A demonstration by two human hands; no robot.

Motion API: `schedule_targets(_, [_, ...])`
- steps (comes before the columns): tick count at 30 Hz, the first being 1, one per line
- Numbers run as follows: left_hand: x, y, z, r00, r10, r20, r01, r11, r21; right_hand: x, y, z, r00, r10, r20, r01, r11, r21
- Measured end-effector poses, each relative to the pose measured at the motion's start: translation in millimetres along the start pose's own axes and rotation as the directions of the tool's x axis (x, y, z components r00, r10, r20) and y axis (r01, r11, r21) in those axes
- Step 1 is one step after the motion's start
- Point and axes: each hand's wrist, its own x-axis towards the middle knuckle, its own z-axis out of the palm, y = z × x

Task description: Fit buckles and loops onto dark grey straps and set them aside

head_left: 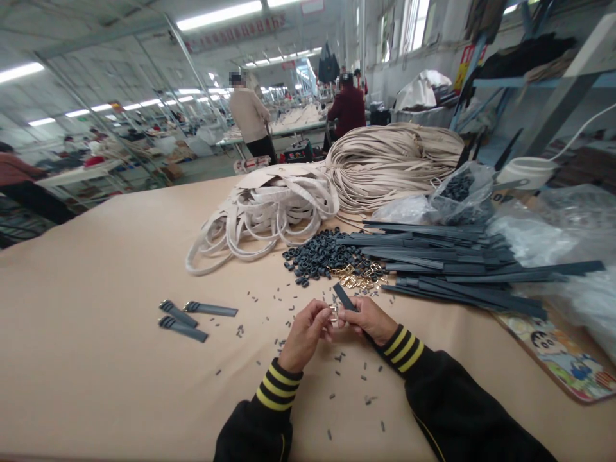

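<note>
My left hand (308, 327) is closed, its thumb and fingers pinching a small gold buckle (333, 313). Close beside it, my right hand (370, 319) grips a dark strap (343, 296), whose upper end sticks up past the fingers while the rest runs down under the wrist. The right fingertips are next to the buckle; whether they touch it I cannot tell. Just beyond the hands lie gold buckles (359, 276) and a heap of dark loops (327, 251). Several short straps with buckles (212, 309) lie to the left on the tan table (96, 372).
Long dark straps (447, 256) are piled at the right, near plastic bags (534, 231) and a cartoon-printed board (568, 366). Pale straps (269, 205) and a big beige bundle (394, 160) lie at the back. Small dark bits are scattered around the hands. People stand beyond.
</note>
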Motion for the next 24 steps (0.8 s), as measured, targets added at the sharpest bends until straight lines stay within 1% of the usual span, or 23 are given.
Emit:
schedule_targets(3, [3.6,-5.4,0.2,0.994,0.014,-0.111,-0.016,1.0,-0.017,0.7,1.0,2.3,1.0,-0.02,-0.02,0.018,0.994,-0.105])
schedule_targets(5, [5.9,-7.8,-0.6,0.986,0.006,-0.165,-0.009,1.0,-0.014,1.0,1.5,2.9,0.998,-0.061,-0.018,0.056,0.983,-0.176])
schedule_targets(7, [6.8,-7.3,-1.9,0.984,-0.006,-0.178,0.009,1.0,0.016,1.1,1.7,2.9,0.994,-0.11,-0.016,0.102,0.96,-0.261])
schedule_targets(9, [5.8,-3.6,-3.0,0.985,-0.004,-0.175,0.015,0.998,0.065,0.8,2.0,2.7,0.993,-0.117,-0.032,0.1,0.941,-0.322])
schedule_targets(10, [4.8,-0.8,-3.3,0.985,0.004,-0.173,0.013,0.996,0.094,0.6,2.4,2.7,0.995,-0.09,-0.045,0.071,0.944,-0.322])
schedule_targets(12, [2.0,5.7,-3.0,0.984,0.021,-0.176,0.006,0.988,0.154,0.2,3.8,2.9,0.998,-0.001,-0.064,-0.015,0.967,-0.254])
schedule_targets(14, [-0.3,11.6,-2.1,0.985,0.032,-0.169,0.002,0.981,0.195,-0.1,5.1,3.3,0.996,0.071,-0.05,-0.079,0.982,-0.174])
schedule_targets(15, [-1.0,13.8,-1.8,0.986,0.037,-0.164,-0.003,0.979,0.205,-0.3,5.3,3.5,0.996,0.083,-0.036,-0.087,0.984,-0.157])
schedule_targets(18, [-0.7,16.2,-3.3,0.984,0.049,-0.17,-0.013,0.979,0.205,-1.2,3.3,3.3,0.999,0.043,0.01,-0.041,0.984,-0.175])
schedule_targets(20, [0.7,14.9,-6.9,0.976,0.051,-0.214,-0.012,0.983,0.182,-2.0,0.7,2.4,0.999,0.005,0.046,0.002,0.988,-0.154])
schedule_targets(22, [1.9,12.8,-11.8,0.966,0.029,-0.258,0.001,0.993,0.114,-2.8,-1.6,1.1,0.997,-0.009,0.08,0.019,0.992,-0.121])
schedule_targets(24, [2.2,11.3,-16.6,0.963,-0.022,-0.267,0.022,1.0,-0.003,-3.3,-3.0,-0.4,0.994,-0.006,0.11,0.018,0.994,-0.109])
